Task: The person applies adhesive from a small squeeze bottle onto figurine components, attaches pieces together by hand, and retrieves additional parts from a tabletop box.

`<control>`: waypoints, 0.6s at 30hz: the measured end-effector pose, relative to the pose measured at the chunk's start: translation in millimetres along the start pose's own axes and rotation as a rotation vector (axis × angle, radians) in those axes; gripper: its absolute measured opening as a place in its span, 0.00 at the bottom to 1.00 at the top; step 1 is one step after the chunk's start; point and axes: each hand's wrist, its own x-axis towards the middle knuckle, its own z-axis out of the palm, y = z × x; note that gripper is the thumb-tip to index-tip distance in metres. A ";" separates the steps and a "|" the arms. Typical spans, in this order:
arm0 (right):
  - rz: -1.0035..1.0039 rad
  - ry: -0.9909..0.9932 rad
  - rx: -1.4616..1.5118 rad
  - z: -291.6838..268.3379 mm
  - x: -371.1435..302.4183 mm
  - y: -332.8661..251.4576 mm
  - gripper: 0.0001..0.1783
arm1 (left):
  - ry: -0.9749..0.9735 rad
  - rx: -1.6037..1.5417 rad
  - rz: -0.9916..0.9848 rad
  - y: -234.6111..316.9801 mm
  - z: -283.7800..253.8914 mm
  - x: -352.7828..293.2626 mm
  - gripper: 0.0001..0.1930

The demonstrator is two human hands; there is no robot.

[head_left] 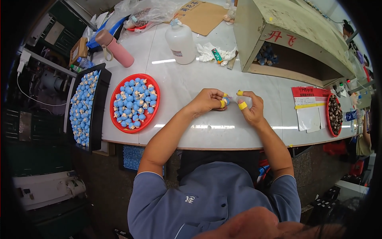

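Note:
My left hand (207,100) pinches a small blue piece (227,100) between thumb and fingers above the white table. It looks like the small blue-and-cream figure heads (129,104) heaped in a red bowl to the left, though my fingers cover most of it. Just to its right, my right hand (254,109) curls thumb and forefinger around something pale and see-through, too small to make out. A narrow gap parts the two hands. Yellow tape wraps fingertips on both.
The red bowl (158,104) stands beside a long black tray (102,97) of similar blue heads. Farther back are a pink bottle (121,53), a white plastic bottle (181,44) and crumpled tissue (205,51). A metal cabinet (258,24), papers (308,115) and a bowl of dark pieces (335,115) occupy the right.

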 end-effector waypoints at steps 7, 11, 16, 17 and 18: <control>-0.026 -0.016 0.000 3.4 1.6 0.9 0.10 | -0.022 0.022 0.004 0.9 0.1 0.6 0.15; 0.001 -0.043 -0.020 5.3 2.4 0.8 0.10 | -0.023 0.015 0.005 0.1 -1.5 0.6 0.15; -0.038 -0.044 -0.049 6.6 2.7 1.5 0.10 | -0.024 0.005 0.006 -1.5 -1.4 1.0 0.15; -0.112 -0.030 -0.099 6.8 4.3 0.7 0.11 | -0.022 0.005 0.011 -1.9 -1.5 1.3 0.15; -0.187 -0.015 -0.149 6.9 5.3 -0.3 0.11 | -0.024 0.008 0.010 -2.2 -1.5 1.4 0.15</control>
